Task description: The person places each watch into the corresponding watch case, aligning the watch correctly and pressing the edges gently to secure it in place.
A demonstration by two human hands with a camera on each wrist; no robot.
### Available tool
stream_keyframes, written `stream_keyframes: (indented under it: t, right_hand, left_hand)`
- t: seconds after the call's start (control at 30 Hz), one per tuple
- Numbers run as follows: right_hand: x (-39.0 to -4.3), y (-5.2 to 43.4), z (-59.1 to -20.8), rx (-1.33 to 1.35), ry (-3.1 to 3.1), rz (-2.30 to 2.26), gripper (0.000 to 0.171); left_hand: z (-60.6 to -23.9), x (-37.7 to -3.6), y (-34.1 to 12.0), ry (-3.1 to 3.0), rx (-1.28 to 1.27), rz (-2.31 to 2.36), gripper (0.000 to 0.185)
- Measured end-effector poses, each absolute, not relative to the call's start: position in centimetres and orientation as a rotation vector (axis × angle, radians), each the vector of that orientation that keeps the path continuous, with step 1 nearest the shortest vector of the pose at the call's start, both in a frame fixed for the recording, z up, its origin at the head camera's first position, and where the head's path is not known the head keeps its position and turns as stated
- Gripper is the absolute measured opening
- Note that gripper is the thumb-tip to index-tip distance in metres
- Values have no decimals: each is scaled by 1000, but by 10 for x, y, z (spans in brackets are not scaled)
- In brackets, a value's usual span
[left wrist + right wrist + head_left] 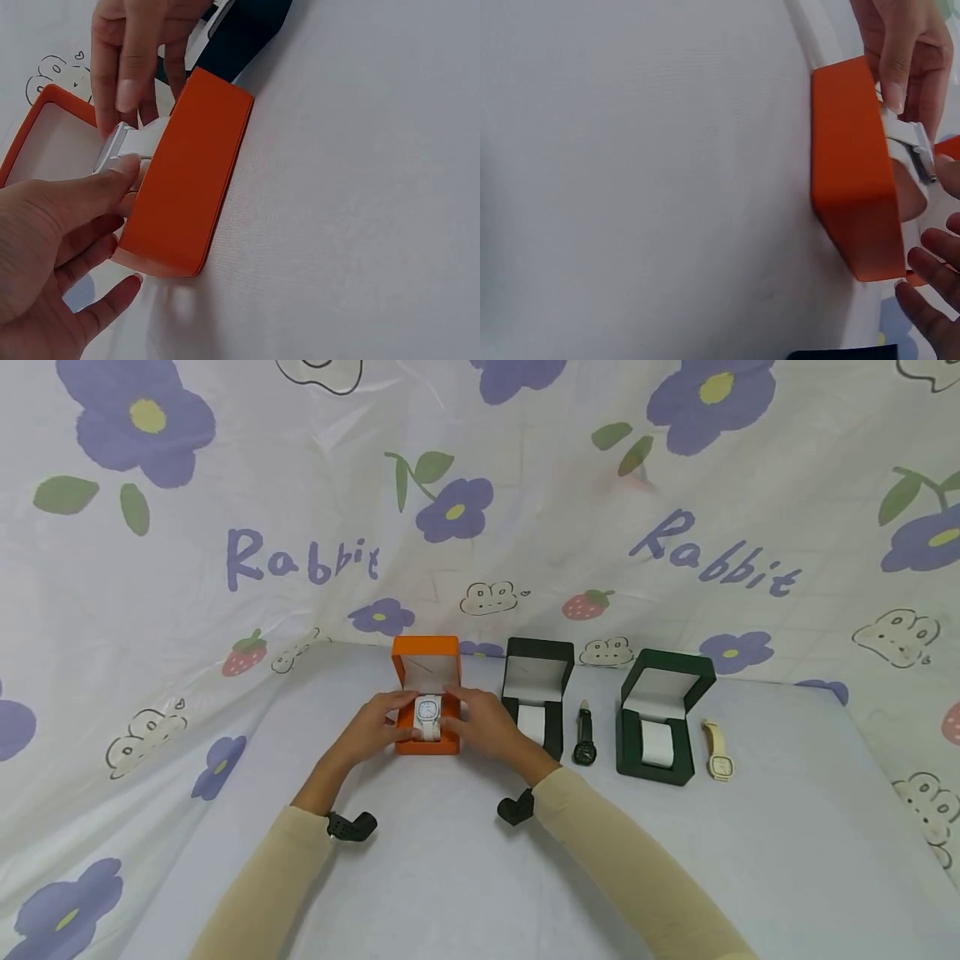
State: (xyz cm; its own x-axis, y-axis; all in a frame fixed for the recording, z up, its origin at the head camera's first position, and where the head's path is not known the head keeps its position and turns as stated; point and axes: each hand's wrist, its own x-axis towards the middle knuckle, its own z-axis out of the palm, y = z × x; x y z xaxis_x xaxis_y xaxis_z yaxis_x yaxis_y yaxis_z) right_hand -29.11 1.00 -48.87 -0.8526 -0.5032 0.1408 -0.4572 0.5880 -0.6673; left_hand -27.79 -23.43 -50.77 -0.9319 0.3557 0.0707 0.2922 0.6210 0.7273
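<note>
An open orange box [426, 662] stands on the sheet-covered table, with a white watch [429, 714] on its cushion inside. My left hand [401, 717] holds the watch from the left and my right hand [453, 714] from the right. In the left wrist view the left hand [120, 180] has its thumb against the white watch [118, 146], and the right hand [127, 105] reaches down onto it over the orange box [187, 187]. In the right wrist view the orange box [851, 187] hides most of the watch [911, 142].
To the right stand an open black box [534, 693] with a white cushion, a black watch [584, 739] lying flat, an open dark green box [660, 718] and a cream watch [718, 752]. A flowered sheet [225, 527] rises behind and at both sides.
</note>
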Motion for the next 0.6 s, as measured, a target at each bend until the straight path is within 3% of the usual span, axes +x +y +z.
stream_keyframes:
  t: [0.2,0.3,0.47,0.6]
  right_hand:
    - [-294,13,-476,-846,2821,-1524,29]
    - [-295,11,-467,-852,2913,-1647,21]
    - [-297,9,-456,-820,2977,-1705,24]
    - [-299,8,-451,-804,2923,-1632,43]
  left_hand:
    - [-509,-269,-234,2792,503,1332,72]
    - [-511,-263,-236,2832,503,1431,76]
    - [-514,-258,-237,2803,437,1584,84]
    - [-512,-256,-235,2720,352,1574,95]
